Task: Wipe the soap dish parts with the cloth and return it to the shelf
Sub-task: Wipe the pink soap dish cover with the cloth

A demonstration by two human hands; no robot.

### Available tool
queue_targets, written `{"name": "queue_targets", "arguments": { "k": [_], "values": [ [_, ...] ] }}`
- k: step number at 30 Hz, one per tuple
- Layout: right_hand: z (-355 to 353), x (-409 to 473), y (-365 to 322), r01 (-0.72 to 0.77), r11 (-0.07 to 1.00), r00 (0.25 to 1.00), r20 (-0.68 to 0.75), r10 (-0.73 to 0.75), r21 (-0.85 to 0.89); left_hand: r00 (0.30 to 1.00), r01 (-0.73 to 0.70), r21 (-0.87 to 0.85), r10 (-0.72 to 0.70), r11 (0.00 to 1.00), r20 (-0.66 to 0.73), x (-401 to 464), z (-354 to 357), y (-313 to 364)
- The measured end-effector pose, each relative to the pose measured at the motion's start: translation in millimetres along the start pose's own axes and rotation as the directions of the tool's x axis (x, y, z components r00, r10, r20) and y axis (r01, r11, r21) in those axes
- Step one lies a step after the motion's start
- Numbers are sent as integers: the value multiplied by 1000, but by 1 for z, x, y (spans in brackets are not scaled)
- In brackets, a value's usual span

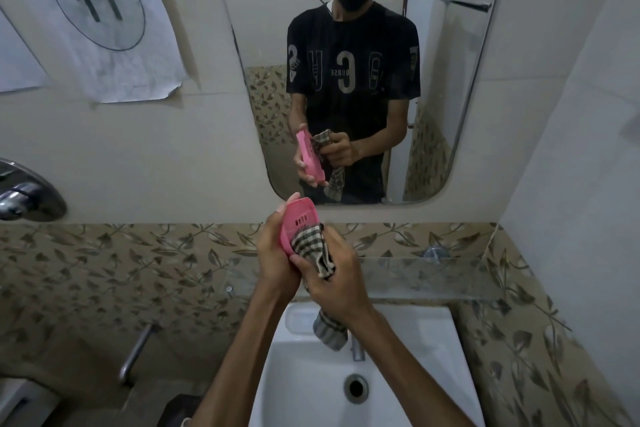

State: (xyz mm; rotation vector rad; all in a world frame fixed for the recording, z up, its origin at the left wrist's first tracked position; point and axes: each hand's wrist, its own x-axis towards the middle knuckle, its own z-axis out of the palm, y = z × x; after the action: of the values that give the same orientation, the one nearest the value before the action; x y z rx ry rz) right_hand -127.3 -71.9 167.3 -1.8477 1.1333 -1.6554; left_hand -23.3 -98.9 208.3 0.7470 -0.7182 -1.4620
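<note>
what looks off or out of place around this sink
The paper sheet marked 11 on the wall has a curled, crumpled lower corner. Otherwise nothing odd: the left hand holds the pink soap dish part, the right hand presses the checked cloth on it.

The lower end of the pink soap dish part [297,225] is covered by the checked cloth [311,246]. Below it, the tap [357,348] is partly hidden behind the cloth's hanging end.

1. The left hand [273,253] holds the dish part [298,224] above the sink [398,374].
2. The cloth [311,246], in the right hand [332,281], touches its right side.
3. The shelf [433,279] lies right, the mirror [363,62] behind.
</note>
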Motion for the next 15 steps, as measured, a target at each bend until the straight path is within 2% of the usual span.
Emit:
{"name": "queue_targets", "arguments": {
  "k": [5, 8, 10, 12, 15],
  "values": [
    [-16, 5, 13, 285, 925, 954, 163, -250, -251, 962, 250, -69, -240, 966, 128, -1, -9, 17],
    [-29, 10, 18, 386, 874, 910, 276, -309, -294, 879, 459, -61, -442, 886, 180, 10, -17, 30],
    [-36, 12, 18, 396, 868, 897, 327, -297, -298, 836, 537, -63, -521, 841, 172, 15, -18, 36],
    [-40, 13, 18, 375, 882, 900, 341, -272, -286, 847, 525, -81, -510, 848, 150, 17, -12, 38],
    [-40, 13, 20, 297, 934, 928, 291, -232, -201, 912, 408, -136, -398, 903, 98, 15, -6, 27]
  ]
}}
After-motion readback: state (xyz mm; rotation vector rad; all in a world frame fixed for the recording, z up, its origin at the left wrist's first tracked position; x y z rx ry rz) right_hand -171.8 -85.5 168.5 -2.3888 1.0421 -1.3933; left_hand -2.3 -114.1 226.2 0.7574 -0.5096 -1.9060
